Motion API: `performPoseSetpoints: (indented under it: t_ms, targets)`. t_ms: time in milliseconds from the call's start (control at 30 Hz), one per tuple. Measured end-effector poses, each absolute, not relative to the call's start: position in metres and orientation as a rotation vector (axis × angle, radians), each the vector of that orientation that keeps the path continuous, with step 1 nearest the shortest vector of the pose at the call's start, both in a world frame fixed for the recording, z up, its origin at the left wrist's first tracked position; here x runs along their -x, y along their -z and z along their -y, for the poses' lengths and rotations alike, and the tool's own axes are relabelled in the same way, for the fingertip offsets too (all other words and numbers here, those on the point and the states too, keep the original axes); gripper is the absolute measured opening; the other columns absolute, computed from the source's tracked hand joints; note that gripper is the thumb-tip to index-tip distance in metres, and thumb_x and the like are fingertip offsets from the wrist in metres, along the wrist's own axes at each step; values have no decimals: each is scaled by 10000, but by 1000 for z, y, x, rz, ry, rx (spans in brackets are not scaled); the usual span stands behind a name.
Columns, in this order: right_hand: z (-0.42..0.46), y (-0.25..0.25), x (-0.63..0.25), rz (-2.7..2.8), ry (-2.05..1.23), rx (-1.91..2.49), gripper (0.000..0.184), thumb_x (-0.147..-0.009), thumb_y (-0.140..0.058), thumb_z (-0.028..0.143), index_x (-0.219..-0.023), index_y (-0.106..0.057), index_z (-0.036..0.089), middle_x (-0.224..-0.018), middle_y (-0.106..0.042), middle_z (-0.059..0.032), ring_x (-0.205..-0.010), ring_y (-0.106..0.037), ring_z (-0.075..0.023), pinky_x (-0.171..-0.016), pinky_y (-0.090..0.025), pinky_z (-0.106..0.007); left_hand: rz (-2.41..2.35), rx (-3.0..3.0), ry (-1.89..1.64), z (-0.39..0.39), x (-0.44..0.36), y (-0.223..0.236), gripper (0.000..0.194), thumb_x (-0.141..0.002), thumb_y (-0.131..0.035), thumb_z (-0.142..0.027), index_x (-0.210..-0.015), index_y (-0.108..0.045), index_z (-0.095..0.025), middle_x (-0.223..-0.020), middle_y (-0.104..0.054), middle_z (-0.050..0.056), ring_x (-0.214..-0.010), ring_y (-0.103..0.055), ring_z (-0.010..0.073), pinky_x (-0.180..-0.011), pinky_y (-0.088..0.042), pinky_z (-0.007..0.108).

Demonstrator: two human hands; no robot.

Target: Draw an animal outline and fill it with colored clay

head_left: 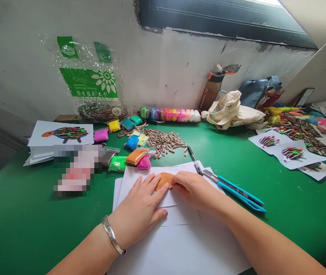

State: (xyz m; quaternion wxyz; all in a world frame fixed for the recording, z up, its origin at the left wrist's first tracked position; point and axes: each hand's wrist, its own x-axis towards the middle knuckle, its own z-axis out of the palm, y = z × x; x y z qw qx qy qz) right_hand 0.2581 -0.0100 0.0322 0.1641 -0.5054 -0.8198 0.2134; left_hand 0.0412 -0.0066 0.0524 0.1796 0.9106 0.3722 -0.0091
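A flattened oval of orange modelling clay [163, 180] lies on white paper [180, 215] in the middle of the green table. My left hand [144, 202], with a silver bracelet at the wrist, rests flat with fingers spread, and its fingertips touch the clay's left side and near edge. At the right edge of the clay, my right hand [190, 187] is closed in a pinch; its fingertips are partly hidden. A short dark mark shows on the paper just below the clay. Beyond the fingers lies a packet of orange clay [137, 156].
A black pen [194, 159] and a blue utility knife [237, 193] lie right of the paper. Behind are loose sunflower seeds [165, 141] and several clay packets. A seed-turtle picture [65, 133] tops a stack at left. A bottle [211, 89] and cloth bag [228, 112] stand by the wall.
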Motion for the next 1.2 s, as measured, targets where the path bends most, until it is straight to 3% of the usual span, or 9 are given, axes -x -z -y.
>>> performPoseSetpoints:
  t_ms: [300,733,1200]
  targets:
    - [0,-40,-271,1966,-932,1468,144,-893,-498,182,-796,-605,188,-740,-616,18,-682,-531,-116,-614,-384,-217,-1050,-2621,15,8,-40,-49,557,-894,-564,-349,-1427,-405,-321,-1485,-411,110,-1398,-293,349,-1099,-275,610]
    - [0,-41,-271,2135,-833,1459,196,-821,-475,73,-795,-628,191,-781,-648,1,-715,-550,-133,-640,-396,-229,-1073,-2623,65,10,-46,-54,507,-908,-534,-338,-1404,-432,-332,-1480,-419,100,-1401,-282,364,-1081,-281,639]
    - [0,-38,-271,2163,-802,1468,183,-825,-471,65,-769,-594,187,-761,-621,5,-699,-524,-127,-633,-379,-226,-1081,-2605,91,10,-48,-56,503,-905,-549,-318,-1396,-445,-315,-1492,-403,118,-1405,-277,370,-1084,-269,651]
